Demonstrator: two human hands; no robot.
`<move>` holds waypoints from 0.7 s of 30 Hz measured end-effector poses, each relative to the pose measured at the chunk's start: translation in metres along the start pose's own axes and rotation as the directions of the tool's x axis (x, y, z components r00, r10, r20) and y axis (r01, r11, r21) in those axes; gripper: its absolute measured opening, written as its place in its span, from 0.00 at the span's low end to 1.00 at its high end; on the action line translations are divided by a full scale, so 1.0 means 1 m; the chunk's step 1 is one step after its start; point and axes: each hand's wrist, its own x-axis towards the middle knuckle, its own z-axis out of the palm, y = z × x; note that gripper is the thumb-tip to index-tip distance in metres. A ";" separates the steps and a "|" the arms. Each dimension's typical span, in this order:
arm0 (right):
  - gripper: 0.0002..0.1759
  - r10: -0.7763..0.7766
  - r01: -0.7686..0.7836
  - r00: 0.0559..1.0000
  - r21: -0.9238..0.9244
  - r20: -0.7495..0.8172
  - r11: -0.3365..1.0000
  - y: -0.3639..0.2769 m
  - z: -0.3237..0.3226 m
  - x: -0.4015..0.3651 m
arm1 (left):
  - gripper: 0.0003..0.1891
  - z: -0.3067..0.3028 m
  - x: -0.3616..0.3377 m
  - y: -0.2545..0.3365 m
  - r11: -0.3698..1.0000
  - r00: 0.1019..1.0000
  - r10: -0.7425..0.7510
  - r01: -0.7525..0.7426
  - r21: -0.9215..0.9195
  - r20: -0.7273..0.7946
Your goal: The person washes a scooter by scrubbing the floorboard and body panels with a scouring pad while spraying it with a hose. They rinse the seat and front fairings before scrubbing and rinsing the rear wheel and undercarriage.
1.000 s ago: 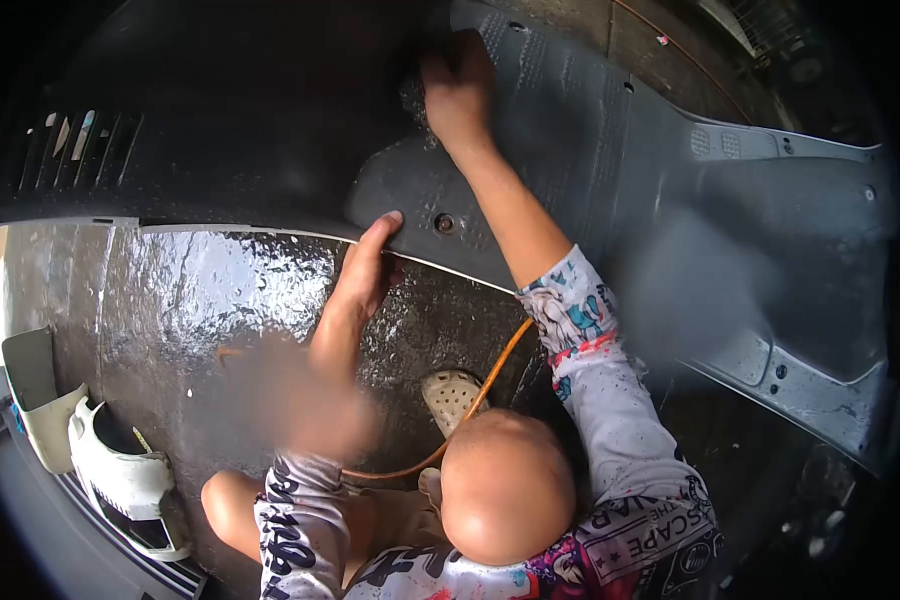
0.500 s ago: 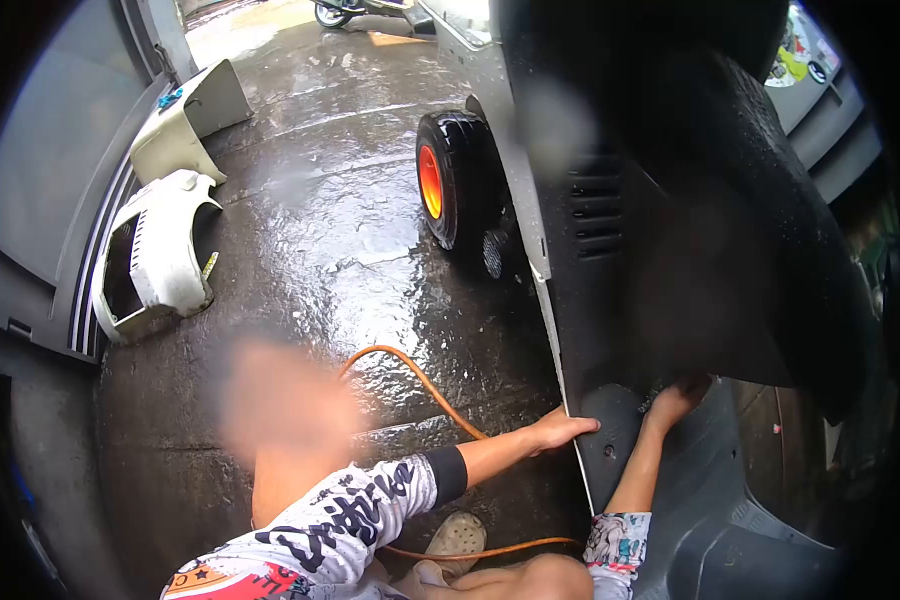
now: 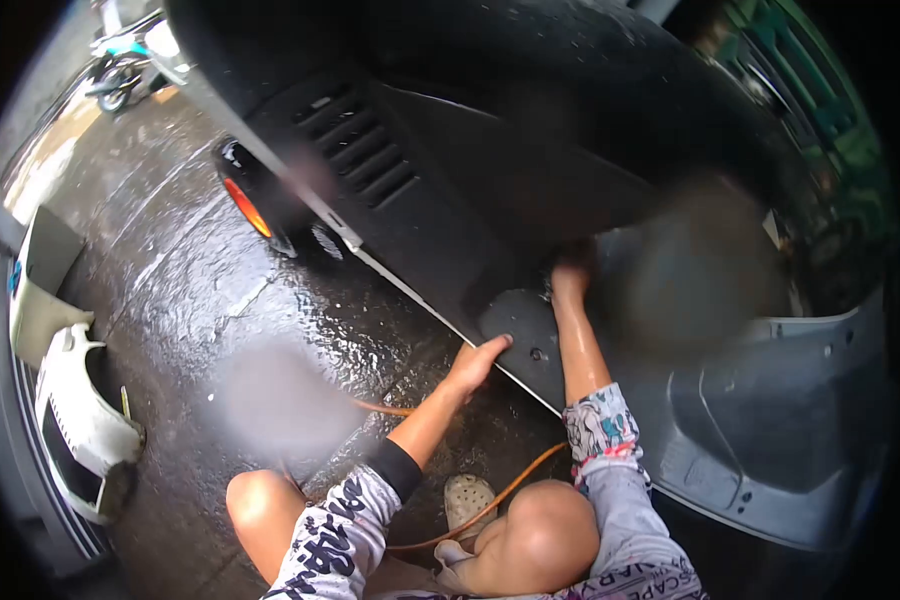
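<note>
The wet scooter body (image 3: 440, 215) fills the upper middle of the head view, dark with a row of vent slots and a pale edge strip. My left hand (image 3: 475, 368) holds that edge beside the grey footboard (image 3: 522, 325), thumb on top and fingers curled out of sight below. My right hand (image 3: 573, 275) reaches into shade at the far end of the footboard, against the dark bodywork. Its fingers are hidden in shadow, so any hold cannot be made out. A grey body section (image 3: 740, 440) lies to the right of my right forearm.
A wheel with an orange rim (image 3: 247, 208) is beyond the scooter's left edge. White body panels (image 3: 90, 400) lie on the wet floor (image 3: 180, 270) at left. An orange hose (image 3: 518, 485) runs past my shoe (image 3: 467, 500). Another motorbike (image 3: 120, 80) stands far off.
My view has turned and tilted right, so the scooter appears slanted and more of the grey section shows. My left hand stays on the edge, and my right hand stays in the shaded spot.
</note>
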 end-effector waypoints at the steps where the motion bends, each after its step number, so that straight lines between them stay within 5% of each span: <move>1: 0.09 0.006 -0.007 1.000 0.139 0.005 0.990 -0.058 -0.016 -0.008 | 0.20 0.002 0.000 -0.001 0.999 1.000 0.011 -0.010 -0.050 0.012; 3: 0.14 -0.070 0.074 0.997 0.242 -0.026 0.968 -0.054 -0.008 -0.013 | 0.21 0.007 0.022 -0.008 0.982 0.983 0.181 -0.181 -0.057 -0.005; 5: 0.16 0.292 -0.296 0.950 0.026 0.108 0.955 -0.026 -0.007 0.000 | 0.20 -0.002 -0.003 -0.002 1.000 1.000 -0.010 0.010 -0.008 0.016; 6: 0.16 0.322 -0.324 0.944 0.024 0.075 0.946 -0.030 -0.013 -0.012 | 0.19 0.000 -0.001 0.004 0.996 0.996 -0.086 0.086 0.002 0.016; 8: 0.15 -0.052 0.071 0.995 0.228 -0.087 0.971 -0.062 -0.007 -0.010 | 0.19 0.005 0.012 0.010 0.995 0.995 -0.098 0.098 0.007 0.031; 9: 0.15 -0.040 0.060 0.994 0.219 -0.097 0.974 -0.057 -0.004 0.000 | 0.20 0.005 0.014 0.010 0.994 0.994 -0.110 0.110 0.011 0.022; 11: 0.10 0.228 -0.228 0.973 -0.011 0.020 0.974 -0.042 -0.001 0.001 | 0.21 -0.006 0.001 -0.003 0.985 0.985 -0.172 0.172 0.025 0.004; 12: 0.11 0.032 -0.023 0.997 -0.136 0.066 0.990 -0.051 -0.008 -0.002 | 0.21 -0.005 0.005 -0.003 0.985 0.985 -0.170 0.170 0.017 0.019; 15: 0.11 0.107 -0.092 0.991 0.176 -0.081 0.980 -0.074 -0.005 -0.007 | 0.22 0.001 0.003 0.005 0.993 0.988 -0.122 0.122 0.010 0.096; 17: 0.22 0.239 -0.219 0.970 -0.286 0.037 0.933 -0.049 0.004 -0.001 | 0.22 -0.005 -0.001 -0.008 0.981 0.981 -0.191 0.189 0.049 0.040; 18: 0.22 0.273 -0.260 0.962 -0.280 0.007 0.924 -0.052 -0.002 -0.009 | 0.22 -0.008 0.000 -0.005 0.980 0.978 -0.195 0.192 0.049 0.074; 20: 0.18 0.087 -0.087 0.996 -0.046 0.002 0.995 -0.069 -0.015 -0.009 | 0.22 0.002 0.011 0.000 0.985 0.979 -0.169 0.167 0.033 0.114; 21: 0.17 0.182 -0.161 0.973 -0.150 0.141 0.975 -0.046 -0.012 0.001 | 0.21 -0.003 0.004 0.001 0.982 0.977 -0.191 0.189 0.031 0.098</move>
